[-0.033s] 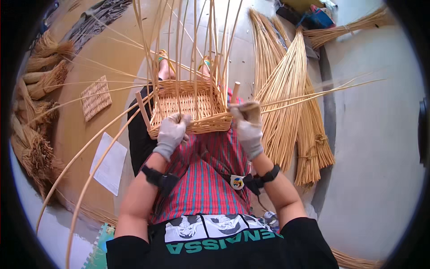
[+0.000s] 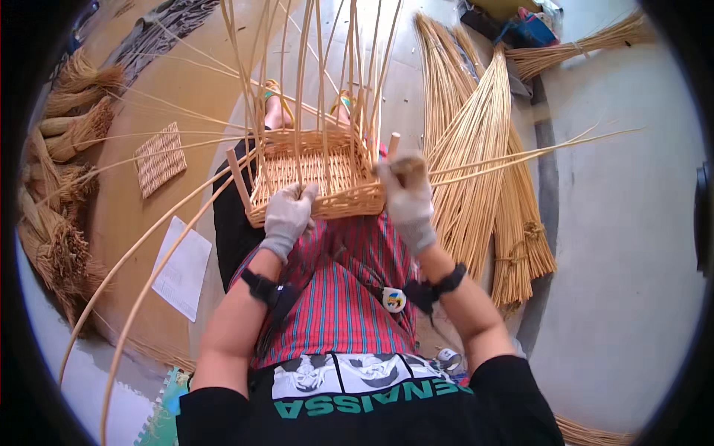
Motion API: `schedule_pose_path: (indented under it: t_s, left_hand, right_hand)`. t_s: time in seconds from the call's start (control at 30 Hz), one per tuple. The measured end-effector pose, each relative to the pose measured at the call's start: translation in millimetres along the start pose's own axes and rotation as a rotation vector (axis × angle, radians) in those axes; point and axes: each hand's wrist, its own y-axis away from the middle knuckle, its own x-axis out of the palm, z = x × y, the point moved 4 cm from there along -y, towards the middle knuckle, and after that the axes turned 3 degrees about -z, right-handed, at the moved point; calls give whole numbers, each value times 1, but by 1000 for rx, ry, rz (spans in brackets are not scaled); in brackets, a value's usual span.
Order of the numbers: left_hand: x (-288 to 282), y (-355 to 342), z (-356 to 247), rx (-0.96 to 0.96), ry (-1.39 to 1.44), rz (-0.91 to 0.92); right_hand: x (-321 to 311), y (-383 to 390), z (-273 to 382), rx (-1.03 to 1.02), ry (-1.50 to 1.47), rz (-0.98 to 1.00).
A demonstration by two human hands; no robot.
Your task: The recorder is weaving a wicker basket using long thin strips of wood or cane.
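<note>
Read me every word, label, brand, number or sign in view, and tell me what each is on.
Black T-shirt: large green letters, upside down in this view; I won't repeat the wording.
White paper sheet: faint print, too small to read.
Round white badge: a small coloured design; too small to tell whether it carries text.
Nothing else is legible.

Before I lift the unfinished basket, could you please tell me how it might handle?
The basket is probably light for its size, being woven from thin strands. Its closely woven base should stay fairly stiff, but the upright stakes would likely sway, being long and slender.
</note>
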Motion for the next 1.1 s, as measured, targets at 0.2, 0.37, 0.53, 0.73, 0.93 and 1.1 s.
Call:
schedule_pose_path:
  t_s: [0.2, 0.37, 0.53, 0.73, 0.93, 1.1]
  left_hand:
    - [2, -8, 6, 16, 250, 138]
    - [8, -11, 13, -5, 175, 42]
    - [4, -18, 12, 29, 212, -18]
    - [4, -29, 11, -180, 301, 33]
    - [-3, -24, 11, 13, 91, 27]
    - [-1, -38, -13, 288, 77, -102]
  right_hand:
    - [73, -80, 1, 119, 323, 482]
    - [110, -86, 8, -247, 549, 493]
    - [143, -109, -13, -253, 713, 481]
    - [111, -80, -2, -489, 384, 264]
    - [-5, 16, -46, 136, -315, -217]
    - [-7, 33, -46, 254, -232, -183]
